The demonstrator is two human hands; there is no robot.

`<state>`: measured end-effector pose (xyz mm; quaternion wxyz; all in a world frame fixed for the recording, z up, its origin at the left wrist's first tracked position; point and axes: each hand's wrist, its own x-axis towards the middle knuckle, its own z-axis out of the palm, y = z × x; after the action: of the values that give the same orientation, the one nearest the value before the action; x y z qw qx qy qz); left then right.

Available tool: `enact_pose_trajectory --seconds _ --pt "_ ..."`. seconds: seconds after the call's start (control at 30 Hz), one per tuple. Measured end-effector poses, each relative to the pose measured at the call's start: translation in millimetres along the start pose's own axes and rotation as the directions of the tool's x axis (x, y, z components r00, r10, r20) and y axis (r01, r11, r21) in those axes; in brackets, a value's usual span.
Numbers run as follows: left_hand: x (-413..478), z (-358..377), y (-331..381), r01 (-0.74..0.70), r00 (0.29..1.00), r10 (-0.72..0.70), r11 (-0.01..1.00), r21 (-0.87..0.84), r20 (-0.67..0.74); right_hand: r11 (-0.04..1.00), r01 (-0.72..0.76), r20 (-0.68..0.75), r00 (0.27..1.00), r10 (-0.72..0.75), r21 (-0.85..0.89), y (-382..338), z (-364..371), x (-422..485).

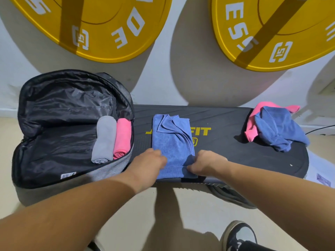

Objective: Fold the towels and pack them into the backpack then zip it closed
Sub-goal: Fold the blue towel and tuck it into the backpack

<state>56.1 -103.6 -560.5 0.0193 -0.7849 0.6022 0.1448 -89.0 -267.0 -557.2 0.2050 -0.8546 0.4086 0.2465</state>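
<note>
Now left hand (150, 164) and right hand (206, 163) around blue towel (172, 142)'s near edge

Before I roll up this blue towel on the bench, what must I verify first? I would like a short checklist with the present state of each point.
1. Left hand and right hand grip the near edge of the folded blue microfibre towel: ok.
2. Towel layers lie even: not ok, the far corners are turned up.
3. Grey backpack with black lining is unzipped and wide open: ok.
4. Free room left of the rolled grey towel and rolled pink towel: ok.
5. Loose pink and blue towels folded: not ok, they lie in a heap.
</note>
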Motion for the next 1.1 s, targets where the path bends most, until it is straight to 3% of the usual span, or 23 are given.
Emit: enact_pose_trajectory --seconds 0.07,0.13,0.23,0.37,0.43,0.53,0.63,0.73,0.87,0.9,0.97,1.03,1.1 --pt "-7.2 0.1 15.3 -0.157 0.987 0.150 0.968 0.198 0.052 0.983 0.094 -0.174 0.977 -0.122 -0.160 -1.3 3.4 -4.0" --pt "-10.6 5.5 21.9 -0.160 0.987 0.147 0.948 0.276 0.066 0.927 0.229 -0.238 0.922 -0.305 -0.298 -7.0 9.5 -7.6" --pt "-11.5 14.2 17.8 -0.119 0.993 0.111 0.964 0.237 0.048 0.787 0.375 -0.161 0.848 -0.504 -0.491 -10.7 22.6 -13.6" --pt "-7.5 18.3 7.6 -0.050 0.999 0.049 0.992 0.116 0.014 0.688 0.474 -0.158 0.750 -0.643 -0.550 -3.6 35.8 -21.0" --pt "-5.4 19.9 3.4 -0.023 0.999 0.024 1.000 0.020 -0.029 0.733 0.466 -0.207 0.756 -0.621 -0.495 -1.1 37.2 -22.4" --pt "-1.0 23.4 -4.7 0.008 0.997 -0.019 0.989 -0.147 -0.077 0.813 0.417 -0.176 0.838 -0.517 -0.406 -0.4 35.7 -18.4" --pt "3.4 22.9 -11.8 0.102 0.991 -0.122 0.945 -0.311 -0.047 0.902 0.406 -0.213 0.877 -0.430 -0.149 1.5 28.9 -9.1" --pt "6.8 22.3 -16.6 0.225 0.967 -0.254 0.809 -0.543 0.023 0.936 0.322 -0.107 0.945 -0.308 0.144 0.9 19.6 -5.4" --pt "13.0 20.4 -23.1 0.355 0.909 -0.390 0.542 -0.762 0.145 0.929 0.186 -0.079 0.982 -0.169 0.320 -0.2 15.4 0.1" --pt "14.0 19.1 -24.9 0.345 0.900 -0.425 0.551 -0.760 0.101 0.932 0.160 -0.106 0.986 -0.132 0.325 0.4 14.6 1.8" --pt "14.3 13.4 -23.5 0.268 0.921 -0.382 0.757 -0.596 -0.071 0.935 0.109 -0.157 0.986 -0.059 0.337 3.2 13.7 6.7" --pt "11.8 4.7 -14.2 0.083 0.976 -0.135 0.956 -0.282 -0.173 0.937 0.093 -0.181 0.983 -0.033 0.337 5.1 14.0 10.6" --pt "8.5 -0.1 1.4 -0.087 0.993 0.089 0.996 0.029 -0.073 0.948 0.106 -0.191 0.980 -0.049 0.301 5.4 15.6 13.2"
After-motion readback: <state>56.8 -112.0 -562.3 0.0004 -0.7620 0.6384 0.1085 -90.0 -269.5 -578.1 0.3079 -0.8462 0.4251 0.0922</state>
